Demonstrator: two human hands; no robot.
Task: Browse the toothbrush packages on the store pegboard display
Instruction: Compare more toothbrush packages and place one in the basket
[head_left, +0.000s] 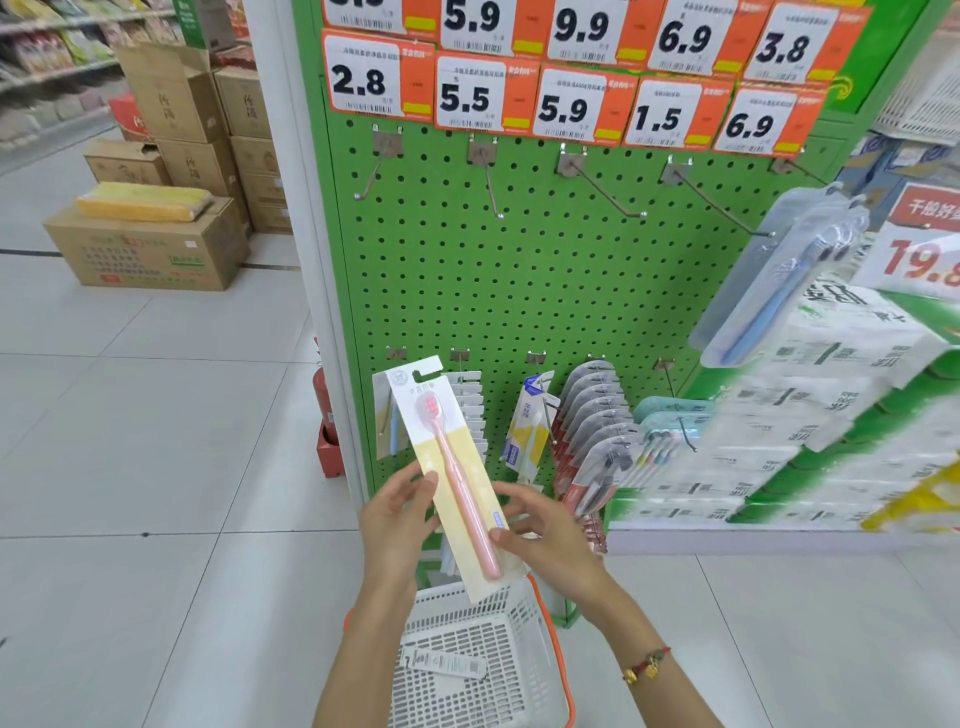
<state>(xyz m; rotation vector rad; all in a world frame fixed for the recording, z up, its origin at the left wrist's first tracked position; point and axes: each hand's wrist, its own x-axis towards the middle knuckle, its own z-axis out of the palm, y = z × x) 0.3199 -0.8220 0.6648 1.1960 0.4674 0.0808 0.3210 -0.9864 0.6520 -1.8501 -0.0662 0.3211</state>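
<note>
A: Head view, surroundings: green pegboard (519, 291) under rows of orange-and-white price tags (467, 98); upper hooks (602, 187) mostly bare. Stacked cardboard boxes (171, 171) at left on the tiled floor; packs of tissue (810, 415) at right, crowding the lower right pegs. White shopping basket (467, 649) below the hands, with a small flat packet inside.

B: Task item: toothbrush package (457, 483), tilted, held in front of the lower row of hanging packages (592, 421). White and yellow card, pink brush under clear plastic, hang slot at top.

A: Grip: left hand (395, 525) pinching the card's left edge; right hand (545, 535) curled at the right edge, thumb on the face.

B: Limits: lower packages partly hidden behind card and hands; card print unreadable; blue toothbrush pack (779, 275) at right blurred; basket cut off by the frame's bottom edge.
</note>
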